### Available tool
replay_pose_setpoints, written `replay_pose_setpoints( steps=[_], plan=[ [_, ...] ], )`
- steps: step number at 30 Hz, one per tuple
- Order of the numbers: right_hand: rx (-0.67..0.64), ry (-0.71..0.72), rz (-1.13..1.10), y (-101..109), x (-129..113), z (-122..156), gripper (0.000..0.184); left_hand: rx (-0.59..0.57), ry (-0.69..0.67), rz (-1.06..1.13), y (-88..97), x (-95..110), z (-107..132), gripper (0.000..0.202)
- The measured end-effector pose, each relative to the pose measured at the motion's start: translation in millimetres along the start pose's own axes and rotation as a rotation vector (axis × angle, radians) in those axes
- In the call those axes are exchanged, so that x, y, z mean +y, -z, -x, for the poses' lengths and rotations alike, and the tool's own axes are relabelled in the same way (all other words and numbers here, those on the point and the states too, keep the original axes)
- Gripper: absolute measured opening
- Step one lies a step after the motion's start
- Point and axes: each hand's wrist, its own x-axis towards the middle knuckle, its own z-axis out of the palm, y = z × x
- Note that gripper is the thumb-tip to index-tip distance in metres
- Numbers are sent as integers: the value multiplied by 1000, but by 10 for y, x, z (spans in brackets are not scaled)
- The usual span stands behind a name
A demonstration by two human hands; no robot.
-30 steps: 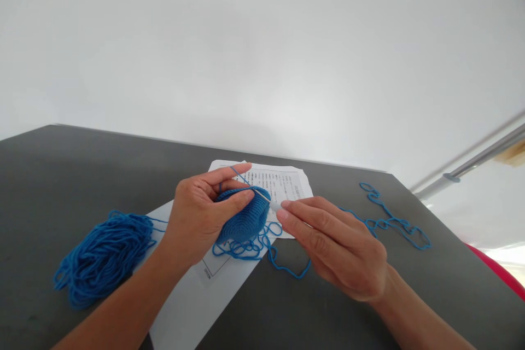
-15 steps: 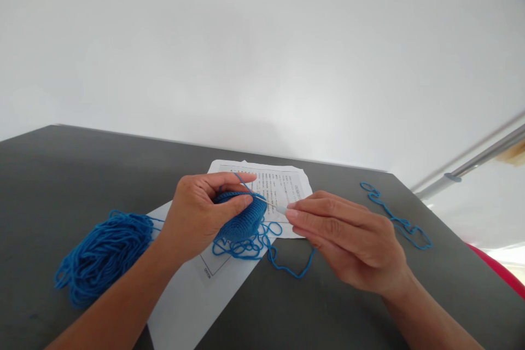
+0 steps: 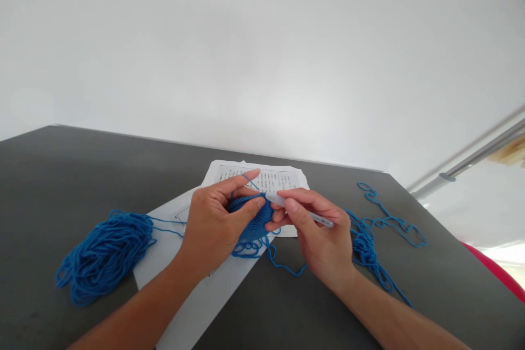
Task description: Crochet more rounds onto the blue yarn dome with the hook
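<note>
My left hand (image 3: pixel 217 219) pinches the upper edge of a blue crochet piece (image 3: pixel 255 225) between thumb and fingers. Its index finger points up, with a strand of blue yarn (image 3: pixel 251 181) running over it. My right hand (image 3: pixel 320 229) grips a crochet hook (image 3: pixel 318 217) by its grey handle, much like a pen. The hook's tip meets the piece's top edge close to my left thumb. Part of the piece is hidden behind my left hand.
A loose skein of blue yarn (image 3: pixel 109 257) lies on the dark table (image 3: pixel 123 169) at left. Printed sheets (image 3: pixel 283 175) lie beneath my hands. Tangled yarn (image 3: pixel 367 249) and a trailing strand (image 3: pixel 394 219) are at right. A white wall (image 3: pixel 262 65) stands behind the table.
My right hand has turned from palm-down to a side-on hold, so the hook's handle now shows. My left hand and the crochet piece have shifted slightly right. Tangled yarn at right is uncovered.
</note>
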Motion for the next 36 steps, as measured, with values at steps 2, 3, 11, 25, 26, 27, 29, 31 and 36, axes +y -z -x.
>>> replay_pose_setpoints(
  steps=[2,3,11,25,26,27,29,31,36],
  plan=[
    [13,88,110,-29,-23,34,12,27,-15,-11,-16,6,20,44],
    [16,122,150,-40,-28,47,11,42,-28,-14,-24,10,29,40],
    [-65,404,391,-85,79,155,29,131,26,160,-71,44,57,29],
    [-344,610,632,181,-241,-48,45,-206,348,547,222,87,-106,46],
    [-349,598,628,207,-255,-66,44,-215,353,539,231,86,-114,44],
    [-358,585,620,233,-265,-81,43,-225,358,527,237,82,-121,43],
    [-376,560,601,280,-278,-103,41,-241,365,491,246,67,-133,41],
    [-391,544,584,321,-290,-122,40,-248,368,447,258,46,-143,40],
    [-431,532,552,391,-331,-162,40,-270,391,382,294,11,-159,37]
  ],
)
